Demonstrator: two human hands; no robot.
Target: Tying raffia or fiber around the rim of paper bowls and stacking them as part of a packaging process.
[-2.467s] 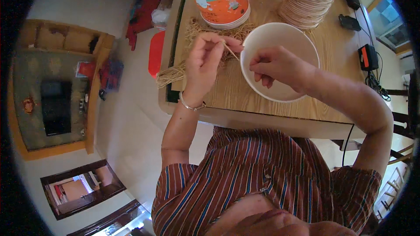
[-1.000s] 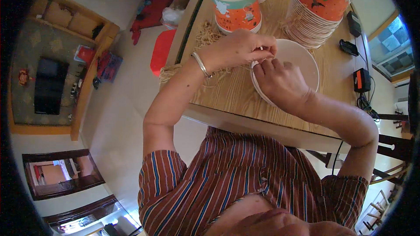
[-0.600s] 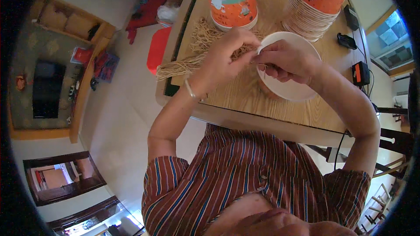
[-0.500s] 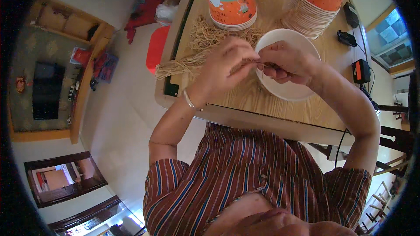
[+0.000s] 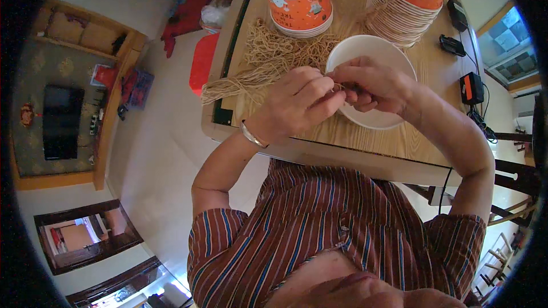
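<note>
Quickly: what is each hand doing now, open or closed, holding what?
Left hand: closed, pinching a string at the bowl rim.
Right hand: closed on the same string.

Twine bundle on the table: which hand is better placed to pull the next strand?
Left, probably. The left hand sits right beside the twine bundle, while the right hand is over the white bowl, farther from the twine.

both hands, left hand and right hand, pinch a string at the white bowl rim.
</note>
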